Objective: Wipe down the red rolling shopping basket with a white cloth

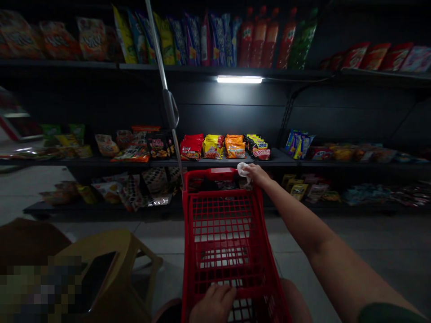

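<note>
A red plastic shopping cart (220,220) with a grid wall stands in front of me. At its far end, my right hand (258,175) is closed on a crumpled white cloth or tissue (243,169), which touches the right part of the red handle bar (217,172). My left hand (213,303) rests over the near rim of the cart, fingers curled on it; the thumb is hidden. A metal pole (156,40) with a dark grip rises from the cart's left side.
Dark store shelves (205,67) run across the back, with snack packets (191,148) and red bottles (266,40). On the left, a yellowish stool (111,242) bears a dark phone (97,278). A lit tube lamp (239,80) hangs under the upper shelf.
</note>
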Tool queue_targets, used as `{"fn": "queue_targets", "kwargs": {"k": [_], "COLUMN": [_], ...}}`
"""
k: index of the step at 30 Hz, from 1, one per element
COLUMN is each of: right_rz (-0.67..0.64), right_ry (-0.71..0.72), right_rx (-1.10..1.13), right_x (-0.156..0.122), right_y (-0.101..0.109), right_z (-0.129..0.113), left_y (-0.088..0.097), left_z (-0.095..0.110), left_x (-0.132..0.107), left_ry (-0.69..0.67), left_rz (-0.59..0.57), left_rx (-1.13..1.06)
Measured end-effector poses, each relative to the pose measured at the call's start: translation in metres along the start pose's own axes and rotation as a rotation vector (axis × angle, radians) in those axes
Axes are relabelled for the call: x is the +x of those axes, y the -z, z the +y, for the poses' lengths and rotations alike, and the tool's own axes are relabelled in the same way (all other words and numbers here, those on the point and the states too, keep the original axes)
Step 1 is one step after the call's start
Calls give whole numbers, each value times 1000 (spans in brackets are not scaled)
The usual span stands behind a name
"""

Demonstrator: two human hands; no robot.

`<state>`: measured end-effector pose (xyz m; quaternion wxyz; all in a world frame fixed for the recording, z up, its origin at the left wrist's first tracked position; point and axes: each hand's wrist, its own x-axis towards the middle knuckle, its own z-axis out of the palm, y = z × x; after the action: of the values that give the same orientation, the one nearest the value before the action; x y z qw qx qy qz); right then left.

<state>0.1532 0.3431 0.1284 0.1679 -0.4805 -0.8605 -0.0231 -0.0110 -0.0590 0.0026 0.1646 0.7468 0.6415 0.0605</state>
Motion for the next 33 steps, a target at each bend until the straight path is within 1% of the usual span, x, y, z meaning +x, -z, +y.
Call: {"fn": "queue_targets", "kwargs": {"k": [2, 4, 6, 8, 12, 15, 18, 23, 25, 27, 29, 30, 31, 33], "right_rz": [31, 67, 86, 77, 63, 77, 65, -25, -65, -99, -130, -143, -154, -145], "right_ry": [-23, -75, -131, -160, -154, -146, -141, -113, -99, -82, -64, -61, -61, -74], "right_rx": [17, -11, -56, -92, -100, -86, -7, 229, 276, 330, 412, 451, 482, 502], "right_x": [-19, -37, -55, -73, -113, -151, -204, -321, -365, -397, -410, -408, -401, -370], "right_y": [1, 1, 2, 3, 7, 7, 5, 3, 5, 9, 10, 10, 8, 3], "right_z": [11, 11, 2, -8, -28, -43, -61, -91, -98, -100, -96, -93, -87, -73], "left_y": [8, 17, 25, 29, 29, 28, 31, 34, 33, 30, 26, 25, 23, 22], "left_z": [4, 10, 17, 21, 24, 25, 28, 35, 35, 35, 34, 34, 33, 34], "left_x": [-1, -3, -6, -9, -13, -15, -15, -15, -15, -16, -16, -15, -14, -12], "left_ry": [4, 8, 13, 24, 50, 44, 60, 80, 79, 80, 67, 61, 57, 58], "left_rz": [-43, -71, -76, -70, -53, -35, -40, -72, -74, -69, -55, -49, -45, -41], "left_rx": [-12, -29, -43, -47, -21, -5, 27, 66, 73, 83, 97, 105, 113, 123]}}
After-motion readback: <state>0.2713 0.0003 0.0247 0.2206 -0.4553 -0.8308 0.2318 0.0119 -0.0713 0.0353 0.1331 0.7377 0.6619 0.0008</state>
